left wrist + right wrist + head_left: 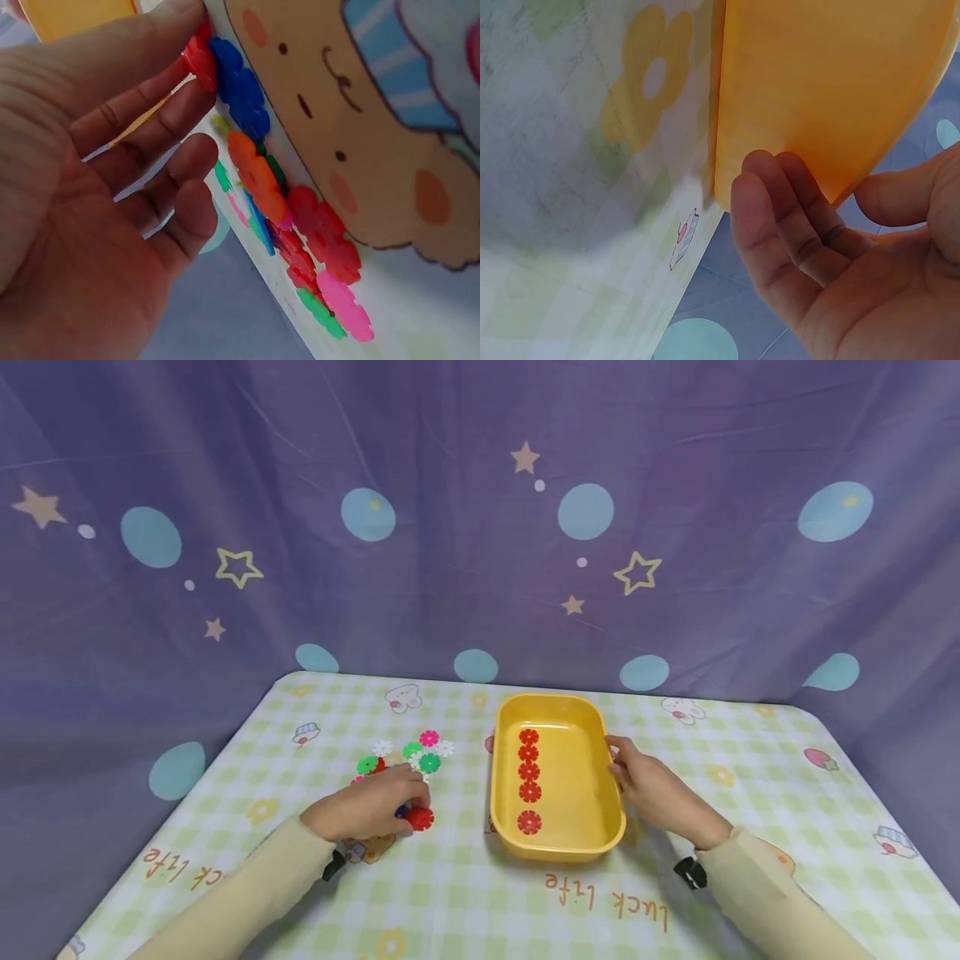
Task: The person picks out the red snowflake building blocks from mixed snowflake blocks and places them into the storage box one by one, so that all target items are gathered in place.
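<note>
My left hand (369, 803) pinches a red snowflake disc (421, 818) between thumb and fingers at the near side of a loose pile. In the left wrist view, that red disc (199, 58) shows at the fingertips, right beside a blue disc (241, 94). Orange (257, 176), red and pink discs lie further along the cloth. On the right, my right hand (660, 787) grips the side rim of a yellow tray (617, 831), thumb at the rim and fingers against the outer wall (810, 90). Several red discs (529, 792) lie in a column inside the tray, along its left part.
Behind the left hand, green (430, 762), white (446, 748) and pink (429, 738) discs spread over the checked tablecloth (457, 893). A purple curtain (480, 585) with stars and dots hangs at the table's far edge.
</note>
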`<state>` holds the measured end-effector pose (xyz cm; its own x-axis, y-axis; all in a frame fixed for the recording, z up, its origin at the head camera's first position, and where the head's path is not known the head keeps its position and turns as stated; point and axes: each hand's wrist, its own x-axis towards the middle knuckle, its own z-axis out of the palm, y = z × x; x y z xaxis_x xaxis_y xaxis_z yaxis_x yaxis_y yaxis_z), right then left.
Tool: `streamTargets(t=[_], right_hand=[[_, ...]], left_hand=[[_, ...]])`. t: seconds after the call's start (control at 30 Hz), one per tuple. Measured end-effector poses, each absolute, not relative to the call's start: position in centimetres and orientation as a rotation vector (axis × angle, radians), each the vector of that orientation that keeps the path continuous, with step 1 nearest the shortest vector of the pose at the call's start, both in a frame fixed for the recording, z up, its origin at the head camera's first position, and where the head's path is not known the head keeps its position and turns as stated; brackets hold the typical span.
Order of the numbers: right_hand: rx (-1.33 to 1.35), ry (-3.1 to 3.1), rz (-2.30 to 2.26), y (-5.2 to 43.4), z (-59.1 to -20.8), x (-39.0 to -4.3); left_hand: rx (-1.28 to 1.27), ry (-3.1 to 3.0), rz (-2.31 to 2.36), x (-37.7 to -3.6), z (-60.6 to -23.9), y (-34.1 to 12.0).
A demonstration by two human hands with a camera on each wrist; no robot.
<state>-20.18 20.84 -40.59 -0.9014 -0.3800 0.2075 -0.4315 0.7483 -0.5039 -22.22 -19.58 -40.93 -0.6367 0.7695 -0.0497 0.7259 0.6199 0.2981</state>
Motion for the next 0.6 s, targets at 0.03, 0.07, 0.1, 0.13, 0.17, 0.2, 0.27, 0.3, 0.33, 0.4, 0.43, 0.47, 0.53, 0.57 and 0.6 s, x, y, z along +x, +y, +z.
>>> streamTargets(t=[0.03,0.07,0.1,0.13,0.17,0.2,0.27,0.3,0.33,0.4,0.43,0.47,0.53,0.57,0.6], right_hand=[[0.66,-2.851,0.856,20.8,-40.6,-20.2],[0.659,-2.852,0.854,20.8,-40.6,-20.2],[0.658,-2.855,0.855,20.8,-40.6,-20.2],[0.656,-2.859,0.859,20.8,-40.7,-20.2],[0.656,-2.862,0.86,20.8,-40.7,-20.3],[0.658,-2.864,0.862,20.8,-40.6,-20.2],[0.664,-2.867,0.861,20.8,-40.6,-20.2],[0.666,-2.867,0.861,20.8,-40.6,-20.2],[0.667,-2.865,0.858,20.7,-40.6,-20.2],[0.666,-2.862,0.852,20.7,-40.6,-20.2],[0.662,-2.86,0.847,20.7,-40.6,-20.2],[0.66,-2.856,0.844,20.7,-40.5,-20.2],[0.66,-2.855,0.842,20.7,-40.5,-20.2],[0.66,-2.853,0.841,20.7,-40.6,-20.2],[0.659,-2.853,0.842,20.7,-40.6,-20.2]], left_hand=[[1.239,2.674,0.38,-22.1,-41.0,-19.6],[1.237,2.677,0.379,-22.1,-41.0,-19.6],[1.231,2.682,0.382,-22.1,-41.0,-19.5],[1.225,2.686,0.389,-22.1,-40.9,-19.4],[1.216,2.696,0.397,-22.1,-40.9,-19.4],[1.209,2.709,0.412,-22.1,-40.8,-19.3],[1.206,2.732,0.47,-22.0,-40.4,-19.0],[1.215,2.745,0.505,-22.0,-40.1,-18.8],[1.233,2.754,0.539,-21.9,-39.8,-18.5],[1.28,2.761,0.604,-21.7,-39.1,-17.9],[1.312,2.755,0.635,-21.7,-38.8,-17.5],[1.35,2.751,0.659,-21.6,-38.5,-17.1],[1.424,2.738,0.695,-21.4,-37.9,-16.1],[1.468,2.73,0.708,-21.3,-37.7,-15.6],[1.517,2.718,0.722,-21.3,-37.5,-15.1]])
